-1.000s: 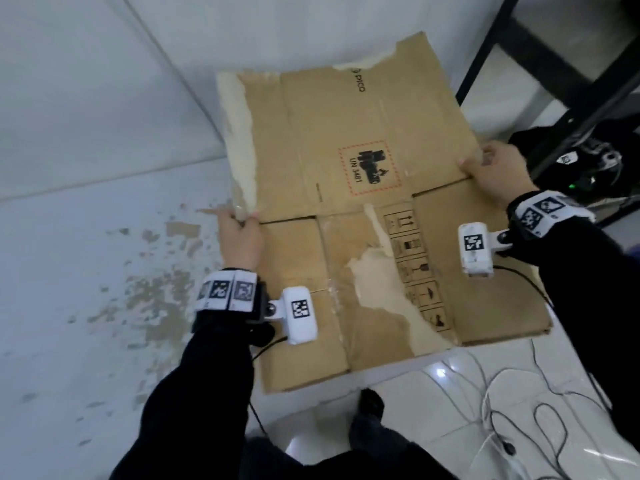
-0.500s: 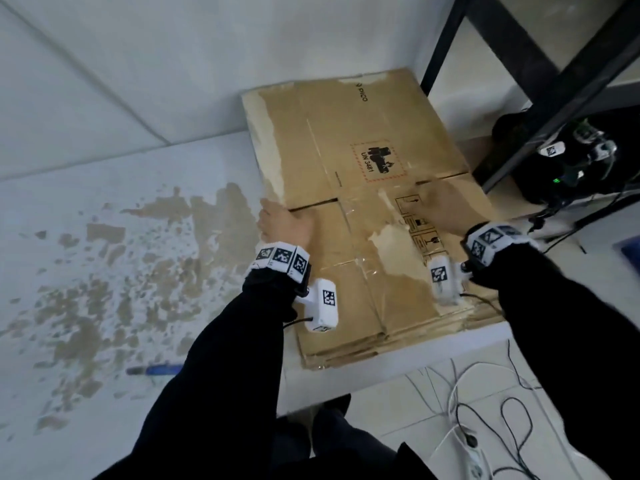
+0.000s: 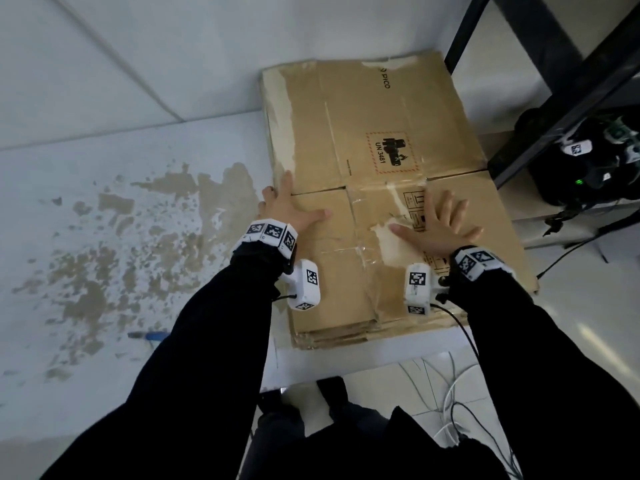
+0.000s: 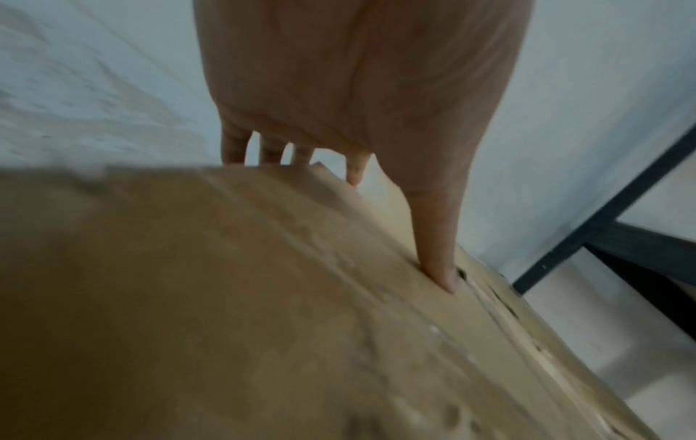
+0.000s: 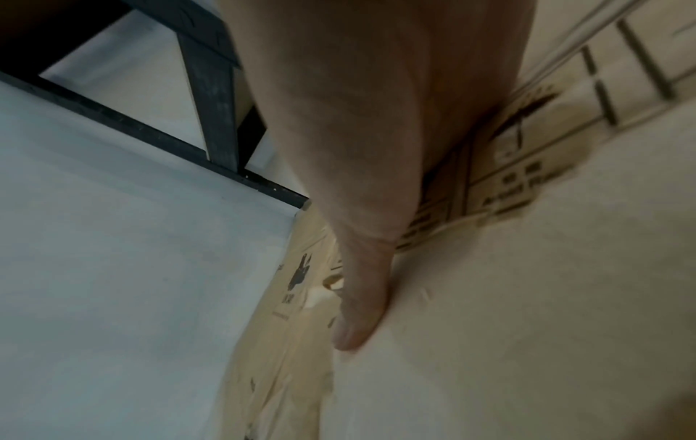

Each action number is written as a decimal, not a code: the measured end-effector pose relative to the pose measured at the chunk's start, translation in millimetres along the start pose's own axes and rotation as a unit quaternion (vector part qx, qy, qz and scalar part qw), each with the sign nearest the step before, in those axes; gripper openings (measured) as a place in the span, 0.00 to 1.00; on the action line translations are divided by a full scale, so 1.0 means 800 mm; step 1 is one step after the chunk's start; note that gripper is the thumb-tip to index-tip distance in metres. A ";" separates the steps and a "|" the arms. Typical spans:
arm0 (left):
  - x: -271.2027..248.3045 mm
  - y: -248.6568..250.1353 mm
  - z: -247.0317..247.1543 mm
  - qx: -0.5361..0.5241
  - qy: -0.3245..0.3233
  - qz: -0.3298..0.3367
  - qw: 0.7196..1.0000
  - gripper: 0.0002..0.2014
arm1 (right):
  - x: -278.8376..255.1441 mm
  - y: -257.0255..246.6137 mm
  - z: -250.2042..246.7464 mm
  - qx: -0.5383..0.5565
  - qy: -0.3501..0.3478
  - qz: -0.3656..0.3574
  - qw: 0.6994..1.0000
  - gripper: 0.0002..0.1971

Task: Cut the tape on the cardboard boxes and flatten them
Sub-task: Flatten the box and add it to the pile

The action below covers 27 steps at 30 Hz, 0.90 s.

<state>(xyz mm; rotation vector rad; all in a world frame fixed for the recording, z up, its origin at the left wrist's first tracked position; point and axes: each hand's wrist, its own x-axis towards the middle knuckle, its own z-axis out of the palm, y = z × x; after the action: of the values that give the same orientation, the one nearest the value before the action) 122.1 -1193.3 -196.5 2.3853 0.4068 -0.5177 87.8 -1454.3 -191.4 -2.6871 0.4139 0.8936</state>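
Fingers [image 3: 446,206] of both hands lie straight, grasping nothing, pressing the flattened cardboard box [image 3: 374,140] mid-frame; we judge it light, stiff; take its side edges.

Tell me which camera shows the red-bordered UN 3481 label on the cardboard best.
The head view: the UN 3481 label sits unobstructed and readable on the flattened cardboard. The right wrist view catches it only at a steep angle, small and blurred. The left wrist view doesn't show it.

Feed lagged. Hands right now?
Left hand: open, fingers flat on the cardboard.
Right hand: open, fingers spread, pressing the cardboard.
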 end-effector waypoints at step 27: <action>-0.518 -0.661 0.129 -0.658 0.191 -0.591 0.426 0.20 | -0.308 -0.429 0.526 -0.319 -0.429 -0.437 0.724 0.15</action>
<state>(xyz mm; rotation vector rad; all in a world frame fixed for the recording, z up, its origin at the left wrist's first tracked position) -484.8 -935.0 -360.8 0.2750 1.8535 -0.0036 -205.3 -947.8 -305.6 -2.0333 -1.4467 1.9063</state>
